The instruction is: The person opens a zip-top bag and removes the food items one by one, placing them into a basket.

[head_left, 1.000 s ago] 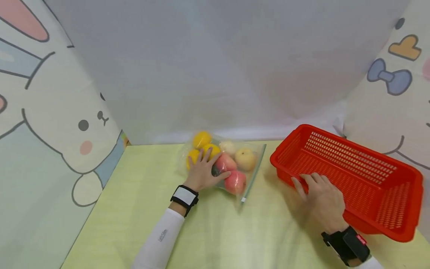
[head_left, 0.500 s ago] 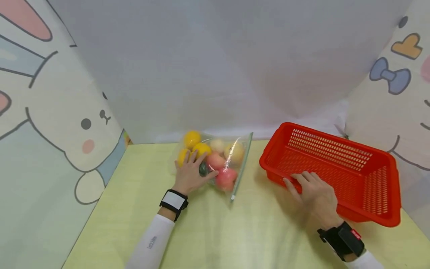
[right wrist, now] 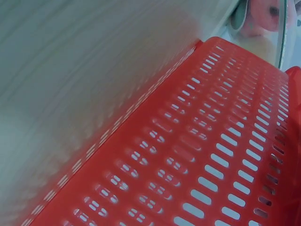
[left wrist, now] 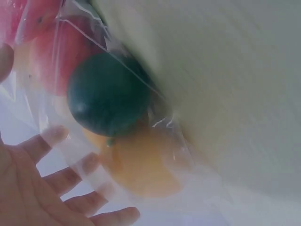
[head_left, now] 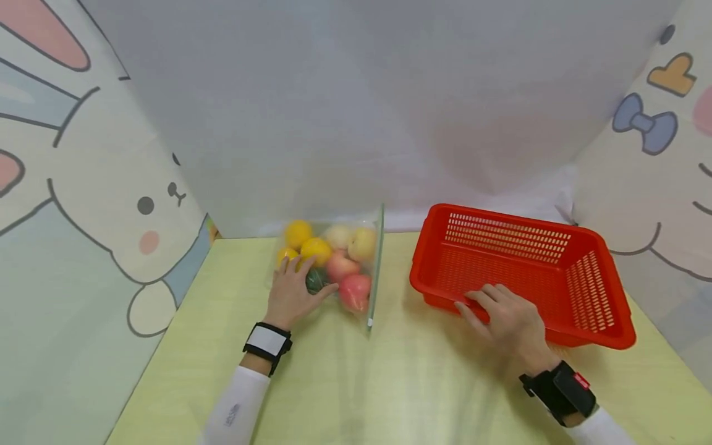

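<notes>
A clear zip bag (head_left: 376, 272) of fruit lies at the back of the table in the head view, its green zip edge facing right. Inside are several yellow-orange fruits (head_left: 316, 250), pale round ones (head_left: 363, 243), pinkish-red ones (head_left: 355, 292) and a dark green one (left wrist: 108, 93). My left hand (head_left: 289, 295) touches the bag's left front side with spread fingers (left wrist: 66, 180). To the right stands a red plastic basket (head_left: 607, 278) with slotted walls and nothing inside. My right hand (head_left: 510, 321) holds its near rim, fingers over the edge and thumb outside.
The pale yellow-green table (head_left: 389, 389) extends towards me in front of both things. A grey-white backdrop (head_left: 356, 123) rises right behind them. Side panels with cartoon animals (head_left: 111, 204) stand left and right.
The basket has slid left and turned a little, with my right hand on its rim. My left hand and the bag have shifted left, and the zip edge stands more upright in view.
</notes>
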